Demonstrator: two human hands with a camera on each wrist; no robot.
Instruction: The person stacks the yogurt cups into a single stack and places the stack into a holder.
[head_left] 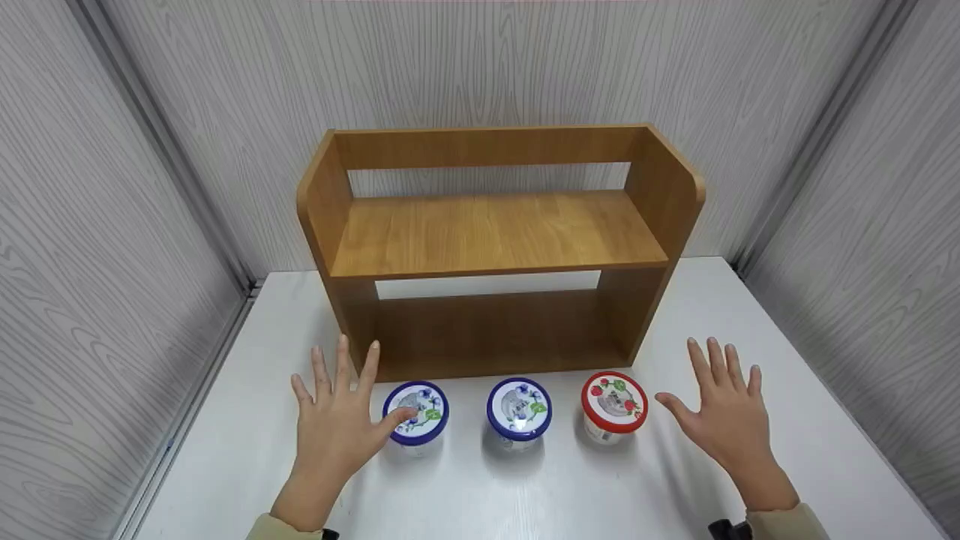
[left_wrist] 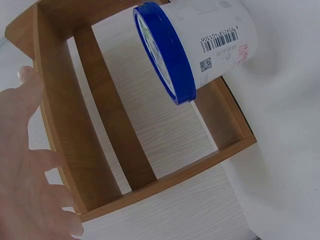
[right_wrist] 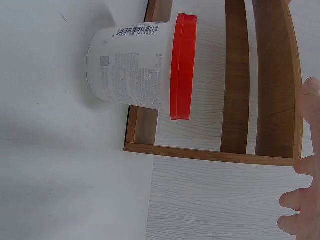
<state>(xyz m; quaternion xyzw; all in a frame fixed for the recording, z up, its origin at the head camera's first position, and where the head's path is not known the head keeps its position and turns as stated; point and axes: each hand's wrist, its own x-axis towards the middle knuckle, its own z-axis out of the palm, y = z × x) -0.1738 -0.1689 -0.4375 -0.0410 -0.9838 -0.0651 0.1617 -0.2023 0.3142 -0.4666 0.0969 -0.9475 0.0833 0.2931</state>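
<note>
Head view: left fingers (head_left: 343, 367) and right fingers (head_left: 717, 365) spread over a white table (head_left: 517, 499) between grey wood-grain walls (head_left: 487, 67).

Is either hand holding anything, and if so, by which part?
Nothing is held. The left hand and right hand are spread wide; the left one overlaps the leftmost tub in the head view, but its wrist view shows a gap.
</note>
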